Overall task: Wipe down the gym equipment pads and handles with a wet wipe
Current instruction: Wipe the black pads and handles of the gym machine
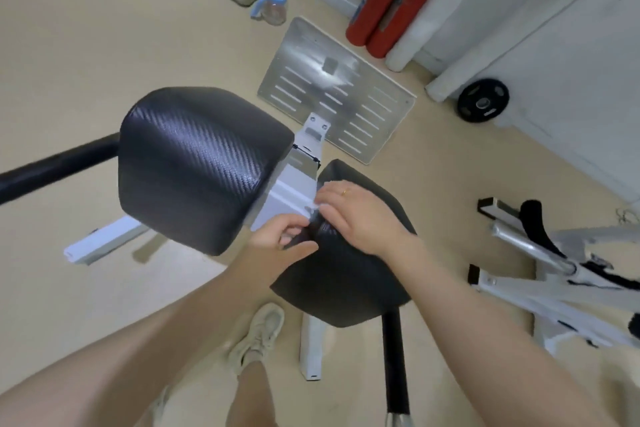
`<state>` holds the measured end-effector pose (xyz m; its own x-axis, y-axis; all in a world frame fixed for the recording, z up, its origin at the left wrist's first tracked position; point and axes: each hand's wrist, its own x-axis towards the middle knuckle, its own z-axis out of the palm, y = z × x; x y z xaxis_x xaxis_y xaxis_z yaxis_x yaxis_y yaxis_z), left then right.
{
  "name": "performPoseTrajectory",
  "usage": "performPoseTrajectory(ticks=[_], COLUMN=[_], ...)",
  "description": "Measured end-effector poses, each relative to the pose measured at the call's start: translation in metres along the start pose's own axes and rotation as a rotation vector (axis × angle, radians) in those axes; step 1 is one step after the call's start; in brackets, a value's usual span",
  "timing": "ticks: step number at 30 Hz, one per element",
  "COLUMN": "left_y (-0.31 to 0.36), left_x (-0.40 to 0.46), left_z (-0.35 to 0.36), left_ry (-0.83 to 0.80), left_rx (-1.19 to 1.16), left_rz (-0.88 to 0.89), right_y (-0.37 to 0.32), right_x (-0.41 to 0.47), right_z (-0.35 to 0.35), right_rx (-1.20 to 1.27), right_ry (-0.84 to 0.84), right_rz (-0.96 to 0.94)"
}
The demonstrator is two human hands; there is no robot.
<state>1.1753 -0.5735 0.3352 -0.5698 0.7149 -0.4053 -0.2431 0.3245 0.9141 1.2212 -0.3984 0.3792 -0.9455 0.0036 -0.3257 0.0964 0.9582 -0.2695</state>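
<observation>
Stood over a gym machine with two black pads: left pad, larger and shiny, and right pad, nearer and lower. Between them ran the white frame.

Both hands met at the inner edge of the right pad, just beside the frame. Right hand lay palm down on the pad, fingers bent a little toward the left, with a ring on one finger. A small white piece, probably the wipe, showed at its fingertips; could not tell whether it was pinched or only pressed under the fingers. Left hand was curled, fingertips close to the same spot; looked like pinching or pulling something small there, but what exactly could not be told.

Judged as the step of wiping the right pad, or of spreading the wipe before the stroke. Left pad looked glossy, maybe already wet, but not sure.

Next move would call for a flat wipe under a flat palm, then long strokes over the whole right pad toward its near edge, with some pressure. After that, the black handles: bar at far left and bar under the right pad.

Farther on the floor: metal footplate, two red extinguishers, a weight plate.
</observation>
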Motion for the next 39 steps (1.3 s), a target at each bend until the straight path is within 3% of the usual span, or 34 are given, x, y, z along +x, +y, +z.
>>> performPoseTrajectory(ticks=[4,7,14,20,25,30,34,37,39], left_y=[0.001,0.000,0.015,0.022,0.028,0.042,0.057,0.060,0.060], left_x=[0.018,0.023,0.020,0.022,0.030,0.048,0.054,0.059,0.063], left_z=[0.007,0.008,0.003,-0.001,-0.005,-0.012,-0.013,-0.015,-0.017], left_ry=[0.089,0.094,0.084,0.022,-0.044,-0.237,-0.252,-0.246,-0.250], left_rx=[-0.033,-0.052,0.256,0.289,0.366,0.484,0.426,0.411,0.393], left_rz=[0.003,0.003,0.092,0.030,-0.026,-0.108,-0.199,-0.226,-0.254], right_y=[0.038,0.047,0.030,0.036,0.074,0.088,0.057,0.035,0.032], right_x=[0.037,0.049,0.001,0.009,0.049,0.080,0.059,0.028,0.022], right_z=[-0.010,-0.012,-0.014,-0.008,0.005,0.011,-0.016,-0.024,-0.023], right_rx=[0.334,0.324,0.371,0.321,0.365,0.386,0.362,0.366,0.361], right_ry=[-0.188,-0.247,-0.151,-0.120,-0.230,-0.324,-0.423,-0.295,-0.238], right_rz=[0.157,0.178,-0.205,-0.198,-0.065,0.144,0.009,-0.136,-0.097])
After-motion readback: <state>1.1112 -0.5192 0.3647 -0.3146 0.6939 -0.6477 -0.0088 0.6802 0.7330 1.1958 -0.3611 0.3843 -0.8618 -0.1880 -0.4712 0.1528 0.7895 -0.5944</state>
